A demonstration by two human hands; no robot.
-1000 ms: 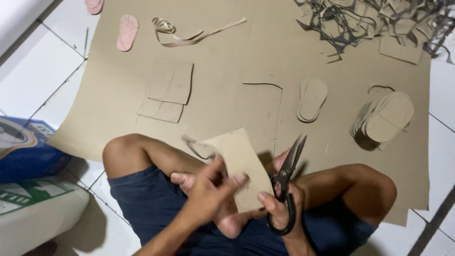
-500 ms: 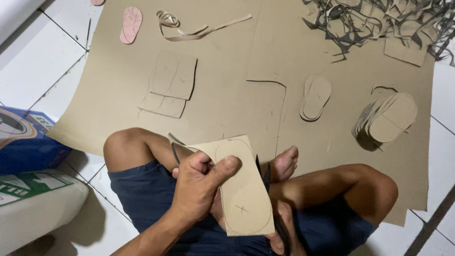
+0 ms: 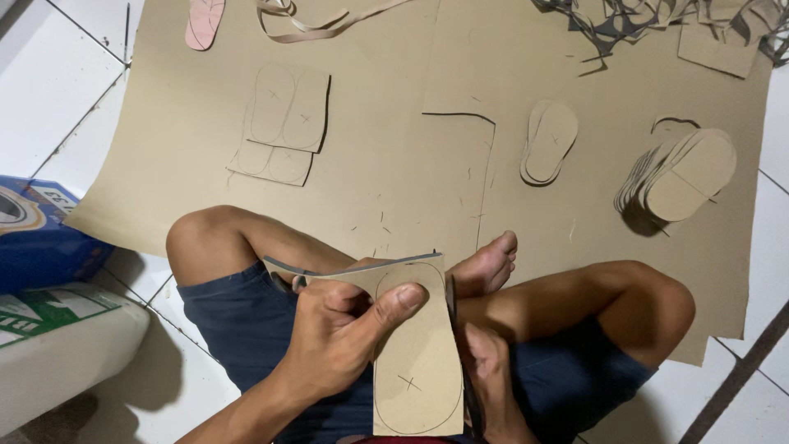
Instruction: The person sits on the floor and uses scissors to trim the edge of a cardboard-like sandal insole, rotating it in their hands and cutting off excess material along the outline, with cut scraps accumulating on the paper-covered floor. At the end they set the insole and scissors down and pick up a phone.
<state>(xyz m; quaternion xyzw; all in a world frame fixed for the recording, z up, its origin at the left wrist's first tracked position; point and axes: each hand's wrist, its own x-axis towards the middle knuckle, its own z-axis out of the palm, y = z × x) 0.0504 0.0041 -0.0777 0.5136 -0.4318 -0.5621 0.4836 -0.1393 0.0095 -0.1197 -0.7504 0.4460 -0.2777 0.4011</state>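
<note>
Left hand (image 3: 337, 345) pinches a cardboard piece (image 3: 415, 362) bearing a traced sole outline, held over the lap. Right hand (image 3: 486, 370), mostly hidden behind the piece, grips scissors (image 3: 460, 345) at its right edge. Step: cutting out; the blades should next follow the curve. Cut soles (image 3: 682, 177) lie on the sheet (image 3: 394, 156).

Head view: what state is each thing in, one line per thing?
Left hand: gripping the cardboard piece.
Cardboard piece: held up, sole outline drawn on it, a cut strip hanging off its top.
Scissors: at the piece's right edge, mostly hidden.
Right hand: behind the piece, on the scissors.
Stack of cut soles: fanned, lying on the cardboard sheet.
</note>
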